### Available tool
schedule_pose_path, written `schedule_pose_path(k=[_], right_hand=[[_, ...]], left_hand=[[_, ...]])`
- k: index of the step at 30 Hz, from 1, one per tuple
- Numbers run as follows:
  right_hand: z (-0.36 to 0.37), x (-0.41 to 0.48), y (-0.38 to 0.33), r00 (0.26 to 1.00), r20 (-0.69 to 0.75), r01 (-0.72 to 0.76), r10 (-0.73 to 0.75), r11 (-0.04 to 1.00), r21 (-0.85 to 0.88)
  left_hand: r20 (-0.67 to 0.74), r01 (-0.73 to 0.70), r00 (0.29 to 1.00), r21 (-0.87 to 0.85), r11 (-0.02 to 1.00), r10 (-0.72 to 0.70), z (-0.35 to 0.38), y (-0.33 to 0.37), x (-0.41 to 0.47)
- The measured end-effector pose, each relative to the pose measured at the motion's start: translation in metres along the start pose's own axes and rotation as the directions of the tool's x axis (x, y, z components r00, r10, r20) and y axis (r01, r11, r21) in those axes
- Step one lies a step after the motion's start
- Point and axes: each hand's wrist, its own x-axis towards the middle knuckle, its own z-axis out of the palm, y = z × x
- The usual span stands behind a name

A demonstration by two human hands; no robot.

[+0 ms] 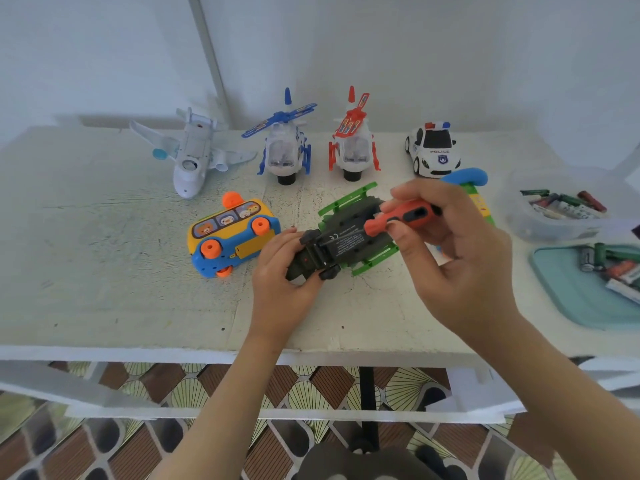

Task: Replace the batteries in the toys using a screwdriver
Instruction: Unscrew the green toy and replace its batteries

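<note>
Seen from above at a white table (104, 289), mid-way through a battery swap. Lined along the far edge from 10 to 1 o'clock, clear of the work area: a row of toys (353, 147). Stowed at 3 o'clock, within easy reach of the right hand (450, 247): batteries (568, 206) in a clear tub (530, 226) and a teal tray (561, 289). Tipped over at 9 o'clock, underside showing: a yellow-and-blue bus (228, 237). At centre, turned belly-up to bare the hatch, a dark green toy vehicle (346, 240), gripped at its near end by the left hand (284, 271), probably to stop twisting. Pinched in the right hand's curled fingers, an orange screwdriver (398, 220), slanting in from 2 o'clock, tip on the underside, seemingly at the hatch screw.
</note>
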Motion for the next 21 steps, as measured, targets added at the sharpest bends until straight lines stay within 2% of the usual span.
schedule_pose_path(k=[9,15,21], right_hand=[[0.0023,-0.0001,0.0004,0.999,0.021,0.052,-0.05,0.996,-0.073],[0.0037,0.0007,0.0027,0.974,0.121,0.208,-0.189,0.964,-0.167],[0.0094,0.0063,-0.0019,0.984,0.072,0.171,-0.162,0.975,-0.142]], left_hand=[[-0.002,-0.007,1.0,-0.01,1.0,0.006,-0.0002,0.0,0.0006],[0.002,0.001,1.0,0.0,1.0,-0.001,-0.0007,-0.0008,0.0006],[0.005,-0.004,1.0,-0.007,1.0,0.004,-0.0003,-0.0011,0.001]])
